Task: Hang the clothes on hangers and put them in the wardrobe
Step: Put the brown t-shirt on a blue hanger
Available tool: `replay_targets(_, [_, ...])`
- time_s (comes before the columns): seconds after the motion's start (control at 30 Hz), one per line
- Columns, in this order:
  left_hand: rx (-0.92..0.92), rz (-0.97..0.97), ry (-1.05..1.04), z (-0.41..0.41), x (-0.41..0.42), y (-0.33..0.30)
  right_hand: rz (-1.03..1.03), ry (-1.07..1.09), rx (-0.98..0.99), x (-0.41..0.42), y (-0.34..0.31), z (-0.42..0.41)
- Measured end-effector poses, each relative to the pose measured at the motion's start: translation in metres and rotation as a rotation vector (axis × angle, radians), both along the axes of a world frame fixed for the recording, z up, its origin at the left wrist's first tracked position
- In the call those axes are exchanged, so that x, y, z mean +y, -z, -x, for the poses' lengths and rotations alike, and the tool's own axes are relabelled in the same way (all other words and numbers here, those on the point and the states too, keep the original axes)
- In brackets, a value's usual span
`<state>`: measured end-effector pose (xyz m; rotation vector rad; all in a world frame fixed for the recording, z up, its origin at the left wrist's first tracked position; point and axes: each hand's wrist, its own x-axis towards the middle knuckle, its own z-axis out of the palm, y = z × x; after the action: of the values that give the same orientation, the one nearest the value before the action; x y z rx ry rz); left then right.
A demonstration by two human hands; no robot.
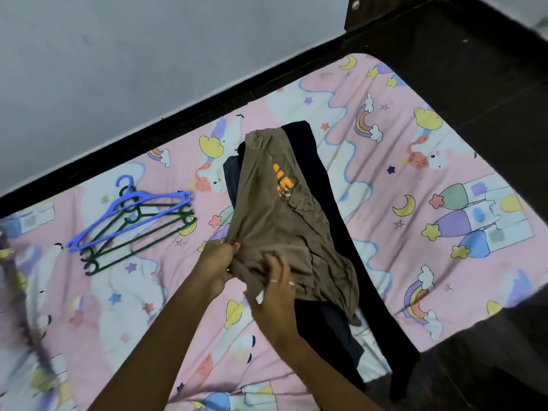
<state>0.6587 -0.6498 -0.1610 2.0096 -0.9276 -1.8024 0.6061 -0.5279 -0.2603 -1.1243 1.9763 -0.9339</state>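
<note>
Shirt (275, 215) (brown) lengthwise away from person, left hand (218, 264), right hand (274, 287) fingers pinching hem.

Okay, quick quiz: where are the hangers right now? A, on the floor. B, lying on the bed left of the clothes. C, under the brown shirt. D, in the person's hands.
B: the hangers lie on the bed, left of the clothes pile, while both hands hold the brown shirt.

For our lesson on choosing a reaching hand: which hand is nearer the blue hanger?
Left. The left hand grips the brown shirt on the side facing the blue hanger; the right hand grips the shirt farther from it.
</note>
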Motion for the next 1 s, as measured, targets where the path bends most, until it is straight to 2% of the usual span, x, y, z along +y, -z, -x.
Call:
replay_targets(0.1, [0.119, -0.005, -0.002, -0.005, 0.014, -0.031, -0.194, 0.272, -0.014, 0.0, 0.011, 0.006])
replay_targets(0.23, [0.3, 0.002, -0.04, -0.031, 0.027, -0.077, -0.329, 0.423, 0.071, 0.001, 0.022, 0.031])
replay_targets(0.33, [0.35, 0.034, -0.079, -0.07, 0.032, -0.108, -0.287, 0.544, -0.01, 0.011, 0.015, 0.04])
replay_targets(0.5, [0.301, 0.117, -0.215, -0.152, 0.039, -0.14, -0.096, 0.707, -0.35, 0.024, -0.014, 0.062])
replay_targets(0.57, [0.274, 0.13, -0.253, -0.184, 0.047, -0.145, 0.053, 0.678, -0.413, 0.034, -0.04, 0.065])
replay_targets(0.63, [0.237, 0.103, -0.282, -0.213, 0.061, -0.146, 0.121, 0.558, -0.375, 0.045, -0.076, 0.064])
replay_targets(0.8, [0.252, 0.094, -0.341, -0.276, 0.089, -0.16, 0.124, 0.138, 0.08, 0.063, -0.191, 0.06])
replay_targets(0.93, [0.268, 0.19, -0.408, -0.322, 0.088, -0.178, 0.182, 0.026, 0.302, 0.051, -0.27, 0.048])
replay_targets(1.0, [0.181, 0.263, -0.405, -0.334, 0.071, -0.181, 0.186, -0.046, 0.425, 0.026, -0.283, 0.042])
